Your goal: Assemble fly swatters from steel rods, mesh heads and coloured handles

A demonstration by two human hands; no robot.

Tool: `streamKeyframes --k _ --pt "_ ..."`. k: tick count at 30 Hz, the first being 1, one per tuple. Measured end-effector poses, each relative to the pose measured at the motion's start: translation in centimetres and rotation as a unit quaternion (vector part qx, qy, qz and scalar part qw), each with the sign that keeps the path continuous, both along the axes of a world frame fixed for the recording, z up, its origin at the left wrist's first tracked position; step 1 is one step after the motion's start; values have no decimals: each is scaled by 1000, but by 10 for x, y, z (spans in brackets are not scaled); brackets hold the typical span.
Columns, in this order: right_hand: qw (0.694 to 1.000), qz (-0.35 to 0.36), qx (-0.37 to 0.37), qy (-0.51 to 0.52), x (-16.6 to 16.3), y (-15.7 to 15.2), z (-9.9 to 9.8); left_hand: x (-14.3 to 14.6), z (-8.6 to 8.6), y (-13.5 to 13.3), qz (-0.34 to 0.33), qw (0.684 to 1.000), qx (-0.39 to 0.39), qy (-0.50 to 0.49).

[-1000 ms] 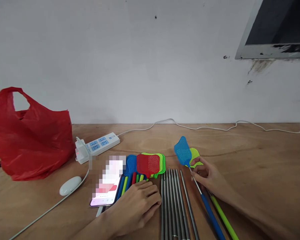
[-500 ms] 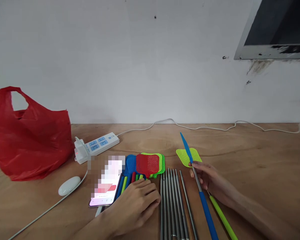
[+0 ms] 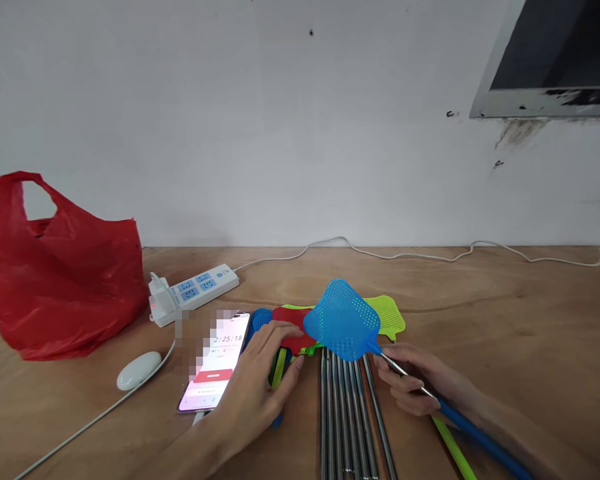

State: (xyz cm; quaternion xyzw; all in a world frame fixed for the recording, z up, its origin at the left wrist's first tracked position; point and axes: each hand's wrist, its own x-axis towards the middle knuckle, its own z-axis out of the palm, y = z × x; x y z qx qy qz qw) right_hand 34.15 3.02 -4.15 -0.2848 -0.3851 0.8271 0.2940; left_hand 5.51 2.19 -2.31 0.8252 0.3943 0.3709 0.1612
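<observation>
Red plastic bag [image 3: 60,267], power strip [image 3: 195,291] (white)

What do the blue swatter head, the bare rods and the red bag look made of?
Blue swatter head: likely flexible plastic, matte, moulded as a mesh of small holes. Rods: seemingly metal, perhaps steel; they are grey and smooth, with bright streaks of reflected light. Red bag: thin plastic film, slightly glossy and crumpled, with light showing through near its handle loop.

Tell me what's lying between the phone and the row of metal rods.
In the head view, the left hand lies there, over coloured fly-swatter handles.
</observation>
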Motion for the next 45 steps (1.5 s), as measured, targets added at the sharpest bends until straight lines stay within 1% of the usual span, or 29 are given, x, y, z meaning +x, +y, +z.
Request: streamKeyframes --k 2,6,9,12,15,17,20,23,25,27,29,33,36,38,40,41,42,43,44,45 --pt "999 34 10 -22 -2 -5 2 -1 3 0 16 999 -25 -38" --pt "993 76 27 -87 -8 -16 9 -1 -1 -2 -17 982 -162 -92" --pt "986 74 57 -140 -10 -23 15 2 -5 -4 -54 959 -246 -130" --pt "979 68 81 -172 -11 -28 18 6 -4 -6 -84 937 -306 -147" --pt "974 82 102 -185 -9 -29 20 8 -2 -7 -90 925 -331 -161" --pt "969 92 120 -197 -8 -28 21 8 -2 -7 -92 926 -323 -170" --pt "963 86 139 -213 -7 -28 19 8 -3 -6 -95 929 -312 -176" --pt "961 74 139 -226 -6 -27 16 10 -1 -4 -89 922 -330 -183" --pt "959 75 137 -235 -6 -27 18 11 3 -4 -88 915 -342 -195" --pt "953 83 156 -247 -6 -25 22 13 5 -5 -87 909 -353 -204" --pt "936 91 208 -270 -6 -23 28 15 6 -5 -85 905 -363 -207" --pt "879 78 342 -322 -7 -21 37 20 2 -7 -69 895 -378 -227" --pt "849 79 384 -353 -5 -22 39 22 2 -8 -52 887 -390 -243" --pt "822 78 410 -387 -1 -22 38 17 5 -5 -48 875 -412 -249" --pt "791 47 443 -420 5 -18 32 7 11 1 -25 861 -429 -272" --pt "781 16 455 -427 9 -14 27 2 14 4 0 858 -417 -299" --pt "787 -34 451 -419 13 -10 22 -3 16 6 30 861 -388 -329" --pt "808 -71 425 -401 16 -5 16 -6 18 9 51 866 -357 -348" --pt "838 -103 388 -370 18 0 10 -8 19 10 57 871 -342 -348" --pt "872 -131 335 -332 19 4 6 -8 20 10 49 876 -351 -326"
